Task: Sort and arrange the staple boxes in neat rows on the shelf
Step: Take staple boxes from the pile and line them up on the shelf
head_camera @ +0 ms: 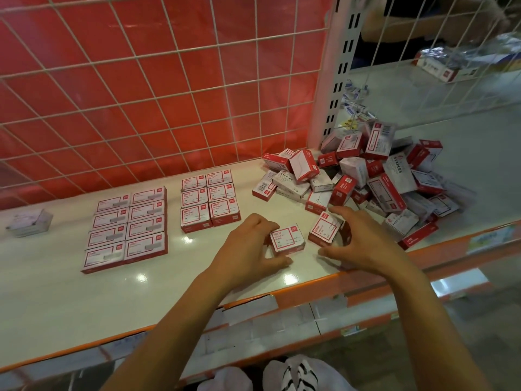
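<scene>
On the cream shelf [84, 300] my left hand [248, 249] grips a small red-and-white staple box [287, 239] between thumb and fingers. My right hand [363, 238] curls around a second, tilted box [324, 228] just to the right of it. Two neat blocks of boxes lie flat to the left: a larger block [127, 227] and a smaller block [210, 198], each two boxes wide. A loose heap of unsorted boxes [375, 179] fills the right part of the shelf.
A white wire grid over a red panel [155, 94] backs the shelf. A clear plastic box [29, 222] sits at the far left. The orange shelf edge [310, 286] runs along the front. Behind the right grid lies another shelf with packets [439, 66].
</scene>
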`<state>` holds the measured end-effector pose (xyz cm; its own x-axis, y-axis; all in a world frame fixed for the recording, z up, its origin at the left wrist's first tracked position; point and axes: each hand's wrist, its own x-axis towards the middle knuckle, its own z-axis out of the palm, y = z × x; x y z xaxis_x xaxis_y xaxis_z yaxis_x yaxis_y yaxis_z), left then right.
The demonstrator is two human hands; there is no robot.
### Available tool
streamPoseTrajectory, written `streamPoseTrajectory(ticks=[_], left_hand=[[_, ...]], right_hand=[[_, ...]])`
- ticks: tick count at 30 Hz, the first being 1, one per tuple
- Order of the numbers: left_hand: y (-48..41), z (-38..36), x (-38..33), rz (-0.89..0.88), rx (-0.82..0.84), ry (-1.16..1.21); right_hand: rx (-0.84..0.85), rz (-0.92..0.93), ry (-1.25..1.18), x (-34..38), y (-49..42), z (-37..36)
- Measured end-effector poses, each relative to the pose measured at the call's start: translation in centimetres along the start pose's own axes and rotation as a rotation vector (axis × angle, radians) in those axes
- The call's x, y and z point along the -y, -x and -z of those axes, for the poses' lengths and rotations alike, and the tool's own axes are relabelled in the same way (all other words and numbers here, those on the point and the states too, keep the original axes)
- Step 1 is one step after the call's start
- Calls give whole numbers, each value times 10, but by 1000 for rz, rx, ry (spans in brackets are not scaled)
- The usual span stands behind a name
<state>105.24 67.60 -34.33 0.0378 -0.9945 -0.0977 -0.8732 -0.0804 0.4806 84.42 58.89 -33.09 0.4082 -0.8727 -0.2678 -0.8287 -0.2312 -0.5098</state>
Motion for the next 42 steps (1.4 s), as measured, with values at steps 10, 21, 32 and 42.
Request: streamPoseTrajectory(ticks=[10,21,32,42], left_hand=[[5,-5,-3,29,-63,17],[18,3,13,64,-118,15],[50,37,46,181,-194,63],[67,54,73,282,-219,48]], right_hand=[[-90,61,-27,0,-1,-4],[-30,221,37,22,0,-14],[-38,314,-51,69,-11,-43],[3,365,-35,104,-18,-69]])
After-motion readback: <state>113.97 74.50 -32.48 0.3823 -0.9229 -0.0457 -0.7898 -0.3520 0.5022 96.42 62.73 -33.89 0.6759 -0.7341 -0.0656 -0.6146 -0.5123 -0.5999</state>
